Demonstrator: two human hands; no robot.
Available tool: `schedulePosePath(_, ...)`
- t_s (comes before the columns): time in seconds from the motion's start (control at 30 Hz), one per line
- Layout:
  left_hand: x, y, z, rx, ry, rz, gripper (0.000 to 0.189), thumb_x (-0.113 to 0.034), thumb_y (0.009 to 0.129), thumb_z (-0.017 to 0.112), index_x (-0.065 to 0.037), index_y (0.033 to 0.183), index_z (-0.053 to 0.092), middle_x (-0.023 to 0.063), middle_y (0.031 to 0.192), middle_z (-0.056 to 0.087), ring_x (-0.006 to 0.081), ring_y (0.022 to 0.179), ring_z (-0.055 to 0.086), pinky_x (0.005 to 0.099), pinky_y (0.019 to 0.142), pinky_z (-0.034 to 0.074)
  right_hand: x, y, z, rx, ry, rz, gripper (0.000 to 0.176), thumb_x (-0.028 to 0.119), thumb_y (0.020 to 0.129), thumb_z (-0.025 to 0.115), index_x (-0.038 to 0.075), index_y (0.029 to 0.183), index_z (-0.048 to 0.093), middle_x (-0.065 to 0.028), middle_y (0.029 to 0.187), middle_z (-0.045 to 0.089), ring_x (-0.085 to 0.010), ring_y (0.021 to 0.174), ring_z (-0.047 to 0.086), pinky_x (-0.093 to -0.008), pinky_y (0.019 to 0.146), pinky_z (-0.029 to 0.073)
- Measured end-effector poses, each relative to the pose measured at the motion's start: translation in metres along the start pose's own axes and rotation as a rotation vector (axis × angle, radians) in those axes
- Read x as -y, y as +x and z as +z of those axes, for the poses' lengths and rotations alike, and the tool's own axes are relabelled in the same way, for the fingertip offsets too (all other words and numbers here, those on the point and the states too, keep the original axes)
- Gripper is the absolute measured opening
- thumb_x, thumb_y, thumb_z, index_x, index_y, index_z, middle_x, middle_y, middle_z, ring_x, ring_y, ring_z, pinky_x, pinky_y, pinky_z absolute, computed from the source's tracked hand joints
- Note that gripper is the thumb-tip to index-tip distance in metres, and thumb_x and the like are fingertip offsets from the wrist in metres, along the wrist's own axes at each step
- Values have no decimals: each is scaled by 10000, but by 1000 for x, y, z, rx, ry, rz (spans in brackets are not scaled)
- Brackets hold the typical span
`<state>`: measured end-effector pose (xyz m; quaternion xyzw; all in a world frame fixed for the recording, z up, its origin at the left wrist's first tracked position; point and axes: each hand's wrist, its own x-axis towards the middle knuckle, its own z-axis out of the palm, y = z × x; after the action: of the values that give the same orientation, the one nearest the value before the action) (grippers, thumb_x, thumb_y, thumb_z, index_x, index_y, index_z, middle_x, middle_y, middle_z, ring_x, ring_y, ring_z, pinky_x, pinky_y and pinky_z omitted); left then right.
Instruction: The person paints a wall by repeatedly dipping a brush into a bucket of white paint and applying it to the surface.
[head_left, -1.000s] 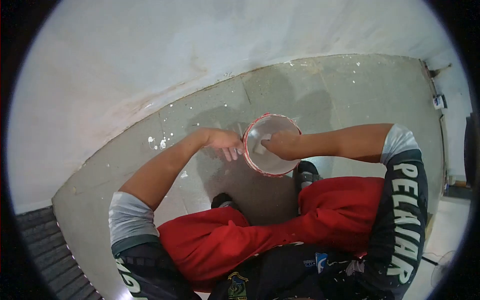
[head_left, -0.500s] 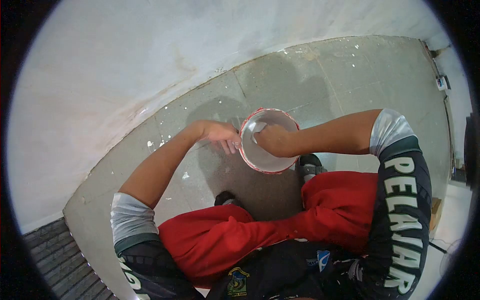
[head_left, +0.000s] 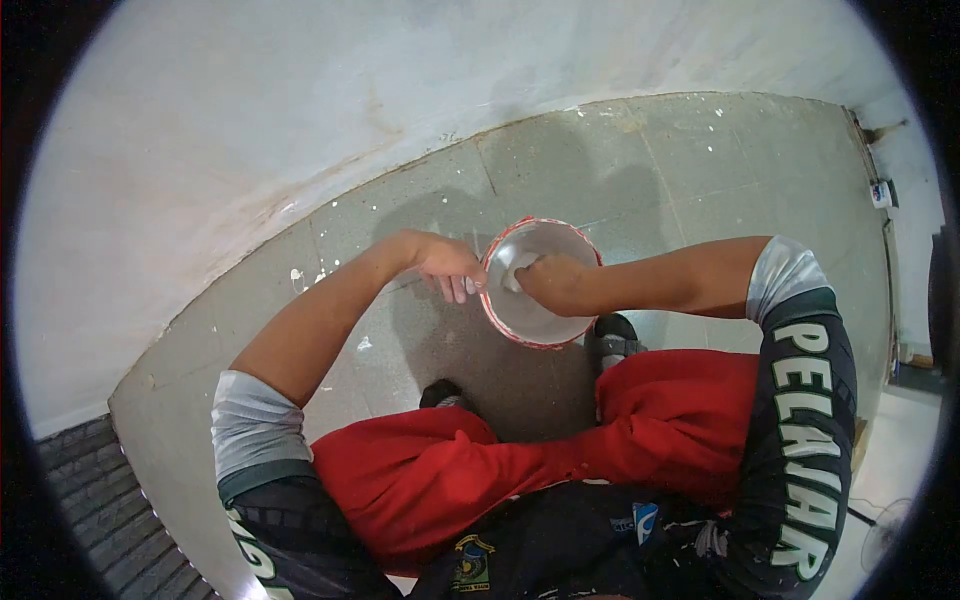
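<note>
A round bucket [head_left: 541,343] with a white inside and a red-smeared rim stands on the floor between my feet and the wall. My right hand [head_left: 555,284] reaches into it, fingers curled round something whitish that is too small to make out. At the bucket's left rim is my left hand [head_left: 450,267], its thumb against the rim and its other fingers hanging loosely apart outside, holding nothing.
The pale wall [head_left: 250,120] curves along the back and left. White spots dot the grey tiled floor [head_left: 560,160]. Dark ribbed panels [head_left: 110,500] lie at the lower left. A small white container [head_left: 882,194] is at the right wall. My shoes flank the bucket's near side.
My right hand has shifted slightly inside the bucket. My left hand stays at the rim, a little higher. The whole view has tilted slightly.
</note>
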<state>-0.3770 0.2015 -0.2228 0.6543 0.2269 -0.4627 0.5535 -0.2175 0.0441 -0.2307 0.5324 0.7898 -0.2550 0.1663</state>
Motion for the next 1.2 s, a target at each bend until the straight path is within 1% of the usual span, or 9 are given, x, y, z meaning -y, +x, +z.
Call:
schedulePosePath(0.17, -5, -7, 3, -23, 34, 13, 585, -484, 811, 528, -63, 1215, 572, 195, 1145, 611, 291, 1054, 609, 430, 890, 462, -6, -1, -3, -39, 68, -21, 202, 104, 830, 547, -4, 972, 642, -211, 922, 670, -347, 841, 674, -453, 713, 540)
schedulePosePath(0.37, 0, -7, 4, -43, 43, 31, 567, -485, 827, 510, -75, 1212, 579, 190, 1146, 613, 289, 1042, 617, 432, 864, 473, -21, -6, -36, 111, -64, 6, 225, 118, 842, 516, -19, 973, 638, -216, 924, 666, -347, 869, 666, -452, 752, 518)
schedulePosePath(0.47, 0, -9, 5, -57, 40, 26, 571, -499, 827, 509, -85, 1213, 585, 183, 1144, 616, 284, 1040, 619, 428, 852, 477, -33, -24, -61, 176, 192, -15, 256, 132, 855, 540, -21, 1059, 559, -222, 933, 641, -357, 888, 634, -458, 768, 490)
schedulePosePath(0.63, -1, -9, 2, -50, 62, 11, 564, -508, 830, 508, -105, 1216, 594, 170, 1151, 617, 265, 1034, 623, 415, 846, 477, -56, -53, -90, 457, 631, 189, 222, 189, 941, 462, 21, 1045, 561, -102, 850, 655, -174, 745, 601, -322, 639, 479)
schedulePosePath(0.73, 0, -8, 1, -58, 59, -7, 560, -510, 826, 515, -114, 1213, 598, 151, 1153, 619, 249, 1034, 621, 406, 834, 480, -71, -68, -96, 470, 766, 207, 229, 183, 955, 440, 33, 1063, 574, -41, 829, 648, -97, 729, 573, -259, 598, 452)
schedulePosePath(1.03, 13, 10, -8, -24, 116, -87, 528, -511, 838, 517, -184, 1248, 580, 89, 1184, 608, 218, 1011, 610, 417, 798, 494, -114, -95, -73, 487, 1174, 100, 255, 197, 935, 496, 43, 1124, 571, -10, 847, 639, -71, 683, 565, -212, 527, 426)
schedulePosePath(1.1, 35, 28, -16, 186, 227, -71, 574, -530, 771, 583, -257, 1274, 540, 99, 1170, 609, 235, 964, 616, 449, 864, 450, -115, -99, -71, 500, 1313, 137, 252, 225, 942, 545, 31, 1097, 587, -20, 838, 622, -73, 703, 550, -215, 579, 440)
schedulePosePath(1.17, 58, 34, -20, 60, 66, -132, 521, -475, 783, 577, -262, 1257, 552, 90, 1158, 619, 209, 940, 614, 440, 805, 468, -119, -98, -77, 500, 1449, -22, 287, 239, 936, 566, 28, 1130, 573, -27, 846, 608, -82, 707, 552, -222, 589, 449)
schedulePosePath(1.2, 37, 2, -11, -24, 207, -158, 490, -432, 795, 570, -226, 1239, 570, 71, 1151, 627, 213, 939, 615, 441, 784, 472, -115, -99, -84, 466, 1481, -16, 298, 228, 934, 573, 30, 1157, 562, -40, 862, 602, -92, 705, 555, -225, 587, 451)
